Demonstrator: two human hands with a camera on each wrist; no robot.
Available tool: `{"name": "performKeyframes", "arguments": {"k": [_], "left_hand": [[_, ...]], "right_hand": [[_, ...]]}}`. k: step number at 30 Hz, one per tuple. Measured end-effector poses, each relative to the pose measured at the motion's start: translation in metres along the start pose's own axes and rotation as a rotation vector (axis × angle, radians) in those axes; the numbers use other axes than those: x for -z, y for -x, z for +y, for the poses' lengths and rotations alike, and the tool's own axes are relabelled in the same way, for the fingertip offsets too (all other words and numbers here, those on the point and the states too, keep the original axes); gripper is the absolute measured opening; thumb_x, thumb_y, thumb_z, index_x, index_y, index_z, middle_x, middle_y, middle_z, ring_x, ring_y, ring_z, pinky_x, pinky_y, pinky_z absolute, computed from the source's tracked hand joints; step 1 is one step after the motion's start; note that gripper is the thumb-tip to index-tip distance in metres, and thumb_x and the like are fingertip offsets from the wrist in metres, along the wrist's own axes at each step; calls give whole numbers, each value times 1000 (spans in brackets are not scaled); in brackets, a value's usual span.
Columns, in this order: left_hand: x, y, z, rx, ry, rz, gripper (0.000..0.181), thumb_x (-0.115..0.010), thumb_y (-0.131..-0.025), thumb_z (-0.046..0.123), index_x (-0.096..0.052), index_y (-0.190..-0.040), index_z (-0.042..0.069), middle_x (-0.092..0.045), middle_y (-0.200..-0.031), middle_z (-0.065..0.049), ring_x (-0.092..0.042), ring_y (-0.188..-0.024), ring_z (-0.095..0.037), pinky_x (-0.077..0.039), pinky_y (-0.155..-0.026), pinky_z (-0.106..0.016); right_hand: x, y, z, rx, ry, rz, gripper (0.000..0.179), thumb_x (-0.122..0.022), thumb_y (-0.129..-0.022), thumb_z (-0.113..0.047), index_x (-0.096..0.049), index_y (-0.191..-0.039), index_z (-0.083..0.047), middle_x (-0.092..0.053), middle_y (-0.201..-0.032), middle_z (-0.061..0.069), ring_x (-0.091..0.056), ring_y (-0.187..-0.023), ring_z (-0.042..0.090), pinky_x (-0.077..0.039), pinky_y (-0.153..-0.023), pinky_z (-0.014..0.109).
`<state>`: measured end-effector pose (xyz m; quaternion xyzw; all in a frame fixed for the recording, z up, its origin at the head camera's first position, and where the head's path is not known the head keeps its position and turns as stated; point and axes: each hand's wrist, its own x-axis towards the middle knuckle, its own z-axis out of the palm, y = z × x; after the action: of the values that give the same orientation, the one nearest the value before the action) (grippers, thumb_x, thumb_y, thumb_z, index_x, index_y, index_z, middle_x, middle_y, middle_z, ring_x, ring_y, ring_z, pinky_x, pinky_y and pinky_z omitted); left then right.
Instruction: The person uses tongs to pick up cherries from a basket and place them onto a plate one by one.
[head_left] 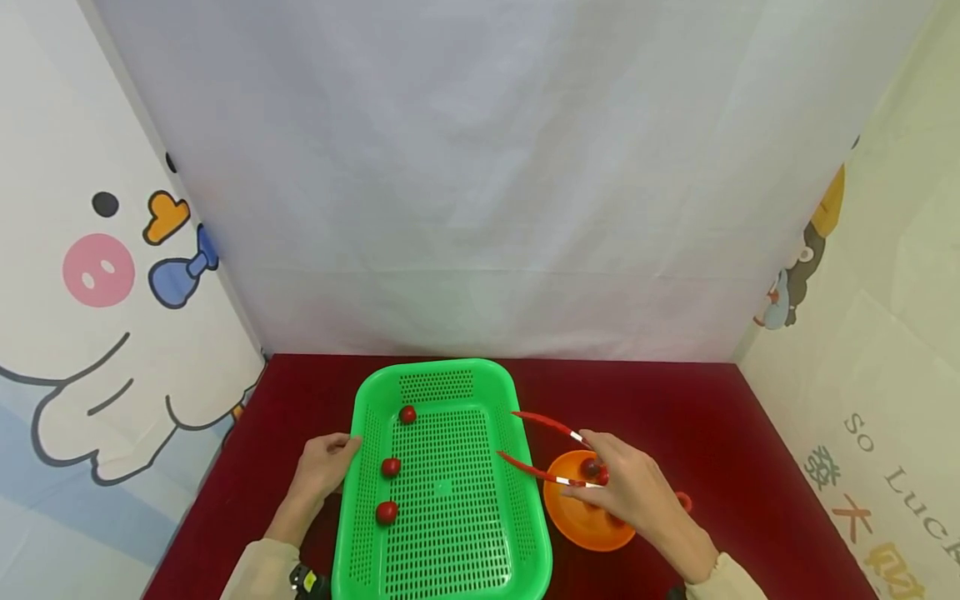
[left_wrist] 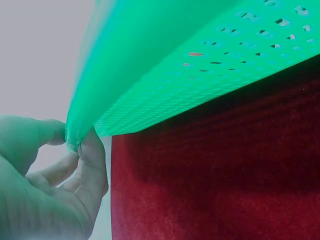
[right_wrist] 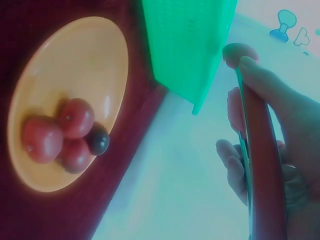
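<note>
My left hand (head_left: 322, 467) pinches the left rim of a green perforated basket (head_left: 531, 500); the left wrist view shows thumb and fingers on either side of that rim (left_wrist: 80, 125). Three small red tomatoes (head_left: 390, 467) lie along the basket's left side. My right hand (head_left: 633, 483) grips a pair of red tongs (head_left: 525, 467) with white bands. Their arms are spread, tips over the basket's right rim, with nothing between them. Below that hand is an orange plate (head_left: 581, 533). The right wrist view shows several tomatoes (right_wrist: 42, 139) clustered on it, beside one dark round fruit (right_wrist: 97, 139).
A dark red cloth (head_left: 637, 392) covers the table. Behind it hangs a pale curtain (head_left: 480, 208). Printed cartoon panels stand at the left (head_left: 97, 350) and right (head_left: 885, 417). The plate stands close to the basket's right side.
</note>
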<state>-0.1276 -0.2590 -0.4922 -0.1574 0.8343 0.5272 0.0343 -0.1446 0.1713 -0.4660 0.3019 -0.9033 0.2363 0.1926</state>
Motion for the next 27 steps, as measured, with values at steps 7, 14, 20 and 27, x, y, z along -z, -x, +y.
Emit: {"name": "performKeyframes", "arguments": {"k": [7,14,20,27], "left_hand": [[-1,1,1,3,21,8,43,-54,-108,22,-60,-134,-11,-68,-106,-20,-66,-73,-18,-58,-62,-36],[-1,1,1,4,7,11,43,-54,-108,22,-59,-134,-12,-67,-110,-22,-64,-73,-18,-57,-62,-36],[-1,0,0,5,6,13,43,-54,-108,23,-59,-134,-11,-68,-107,-21,-63,-70,-17,-57,-60,-36],[-2,0,0,-4,-18,17,44,-53,-108,22,-58,-135,-12,-66,-113,-26,-63,-72,-18,-56,-60,-36]], "right_hand": [[-5,-10,-7,29,-89,-20,73,-101,-61,-31,-70,-120,-3,-64,-89,-6,-52,-66,-2,-49,-57,17],[-9,-19,-10,80,-79,-40,71,-101,-62,-30,-71,-118,1,-66,-92,-1,-48,-64,2,-47,-56,17],[-13,-24,-13,114,-54,-75,69,-99,-66,-34,-71,-118,0,-74,-108,9,-68,-77,14,-59,-68,29],[-16,-30,-21,116,-60,-152,67,-96,-71,-36,-70,-121,0,-74,-111,10,-71,-89,21,-61,-75,35]]}}
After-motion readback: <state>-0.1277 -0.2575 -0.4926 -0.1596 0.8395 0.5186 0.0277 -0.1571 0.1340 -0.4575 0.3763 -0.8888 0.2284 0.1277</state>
